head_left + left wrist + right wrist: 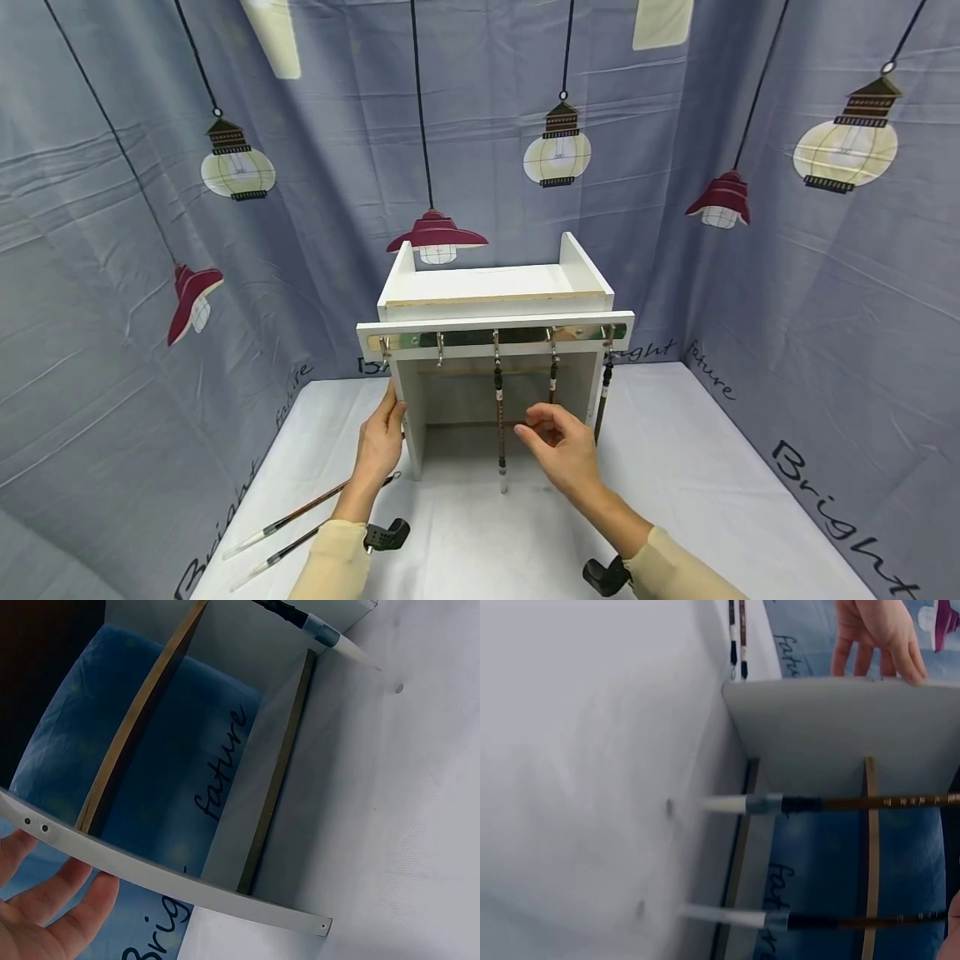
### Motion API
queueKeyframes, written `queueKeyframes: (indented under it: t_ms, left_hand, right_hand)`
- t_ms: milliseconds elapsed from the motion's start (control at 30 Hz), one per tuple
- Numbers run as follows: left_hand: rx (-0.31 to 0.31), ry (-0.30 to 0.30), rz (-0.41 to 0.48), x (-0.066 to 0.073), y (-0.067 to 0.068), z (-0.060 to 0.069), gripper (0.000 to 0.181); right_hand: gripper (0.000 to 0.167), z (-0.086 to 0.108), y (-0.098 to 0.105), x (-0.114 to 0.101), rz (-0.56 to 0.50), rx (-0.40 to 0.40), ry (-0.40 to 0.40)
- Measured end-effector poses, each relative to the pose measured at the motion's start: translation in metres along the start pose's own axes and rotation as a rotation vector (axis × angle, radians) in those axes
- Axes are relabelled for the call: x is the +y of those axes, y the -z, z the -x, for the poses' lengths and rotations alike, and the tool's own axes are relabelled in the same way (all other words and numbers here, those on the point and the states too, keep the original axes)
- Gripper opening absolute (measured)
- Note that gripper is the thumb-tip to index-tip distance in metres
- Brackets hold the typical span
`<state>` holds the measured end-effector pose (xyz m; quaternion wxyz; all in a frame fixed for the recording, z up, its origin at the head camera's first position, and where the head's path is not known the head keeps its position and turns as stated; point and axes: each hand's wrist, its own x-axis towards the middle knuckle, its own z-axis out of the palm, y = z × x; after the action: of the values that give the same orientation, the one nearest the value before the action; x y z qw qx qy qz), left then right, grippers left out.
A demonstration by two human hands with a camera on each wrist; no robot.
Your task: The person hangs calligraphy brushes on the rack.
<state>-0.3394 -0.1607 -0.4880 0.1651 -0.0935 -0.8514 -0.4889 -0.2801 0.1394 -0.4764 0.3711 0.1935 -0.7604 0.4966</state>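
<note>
A white wooden rack (495, 322) carries a row of metal hooks. Calligraphy brushes hang tip-down from it: one brush (500, 417) on the middle hook, a second brush (553, 379) to its right, a third brush (604, 392) at the right end. My left hand (380, 437) rests against the outer face of the left side panel (409, 417), its fingers fairly straight. Just before the second brush is my right hand (566, 446), fingers loosely bent, a gap between thumb and forefinger. That brush's lower part is hidden behind the hand in the head view.
Two more brushes, an upper brush (300, 511) and a lower brush (281, 553), lie on the white tabletop (480, 558) at the left, partly under my left forearm. A blue-grey curtain (480, 125) printed with lamps surrounds the table. The two left hooks (440, 348) bear no brush.
</note>
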Motion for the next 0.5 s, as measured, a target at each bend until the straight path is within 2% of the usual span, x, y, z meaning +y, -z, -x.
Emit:
queueKeyframes:
  t_ms: [133,500]
  left_hand:
    - [0.008,-0.006,-0.006,-0.001,0.000,0.000,0.055]
    - [0.024,-0.024,-0.031,-0.001,0.001,0.002,0.054]
  right_hand:
    - [0.031,0.001,0.011,0.006,0.038,-0.003,0.016]
    - [0.030,0.006,0.041,0.019,0.160,-0.020,-0.006]
